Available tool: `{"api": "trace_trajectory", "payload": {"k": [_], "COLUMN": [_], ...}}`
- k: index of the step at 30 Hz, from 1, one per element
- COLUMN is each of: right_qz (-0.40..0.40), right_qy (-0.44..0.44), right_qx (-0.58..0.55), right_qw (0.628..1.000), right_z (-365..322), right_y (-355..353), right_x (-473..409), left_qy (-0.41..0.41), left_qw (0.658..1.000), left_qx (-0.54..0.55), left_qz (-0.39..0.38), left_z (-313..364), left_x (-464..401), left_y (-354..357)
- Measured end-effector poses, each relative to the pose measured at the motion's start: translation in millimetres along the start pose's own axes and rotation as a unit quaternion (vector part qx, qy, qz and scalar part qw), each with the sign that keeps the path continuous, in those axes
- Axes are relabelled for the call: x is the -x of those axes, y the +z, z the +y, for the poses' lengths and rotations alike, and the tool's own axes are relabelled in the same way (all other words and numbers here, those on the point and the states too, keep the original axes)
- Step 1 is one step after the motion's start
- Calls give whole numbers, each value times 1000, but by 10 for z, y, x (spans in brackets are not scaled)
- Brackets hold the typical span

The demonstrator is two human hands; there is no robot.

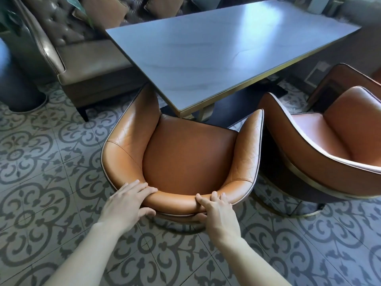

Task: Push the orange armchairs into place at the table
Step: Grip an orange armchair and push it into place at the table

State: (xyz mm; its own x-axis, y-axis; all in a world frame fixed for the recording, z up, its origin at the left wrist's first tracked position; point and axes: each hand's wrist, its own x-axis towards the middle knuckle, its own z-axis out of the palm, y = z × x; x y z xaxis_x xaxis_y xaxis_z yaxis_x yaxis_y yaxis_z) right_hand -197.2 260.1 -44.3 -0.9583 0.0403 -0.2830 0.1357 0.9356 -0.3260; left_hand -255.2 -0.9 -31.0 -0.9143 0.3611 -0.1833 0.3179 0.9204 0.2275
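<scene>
An orange leather armchair [185,153] stands in front of me, its open side facing the grey table [216,50], whose near corner overhangs the seat's front. My left hand [127,201] grips the left part of the padded back rim, fingers over the top and thumb behind. On the right part of the same rim sits my right hand [216,211], fingers curled over it. A second orange armchair [334,141] stands to the right, close beside the first and turned at an angle to the table.
A brown tufted leather sofa [68,44] runs along the table's far left side. A dark round planter base [18,87] stands at the left. The floor is patterned tile [41,182]. The table's gold-edged legs [204,114] lie just beyond the seat.
</scene>
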Motion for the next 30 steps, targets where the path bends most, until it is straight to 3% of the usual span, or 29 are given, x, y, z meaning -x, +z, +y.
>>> {"api": "trace_trajectory", "payload": {"k": [9,18,23,30], "right_qz": [10,5,-6,-12], "right_qy": [-8,-2,-17,51], "right_qx": [-5,-19,-9,58], "right_qw": [1000,1000,1000,997], "right_z": [-98,-111,-98,152], "right_y": [17,9,-99,-594], "right_x": [-456,-405,-241,217], "left_qy": [-16,-42,-17,-48], "left_qw": [1000,998,999,994], "left_qx": [17,33,40,-45], "left_qz": [-17,-41,-31,-83], "left_z": [-203,-270,-285,101], "left_x": [-375,-402,-411,-321], "left_y": [-114,-80,-78,-285]}}
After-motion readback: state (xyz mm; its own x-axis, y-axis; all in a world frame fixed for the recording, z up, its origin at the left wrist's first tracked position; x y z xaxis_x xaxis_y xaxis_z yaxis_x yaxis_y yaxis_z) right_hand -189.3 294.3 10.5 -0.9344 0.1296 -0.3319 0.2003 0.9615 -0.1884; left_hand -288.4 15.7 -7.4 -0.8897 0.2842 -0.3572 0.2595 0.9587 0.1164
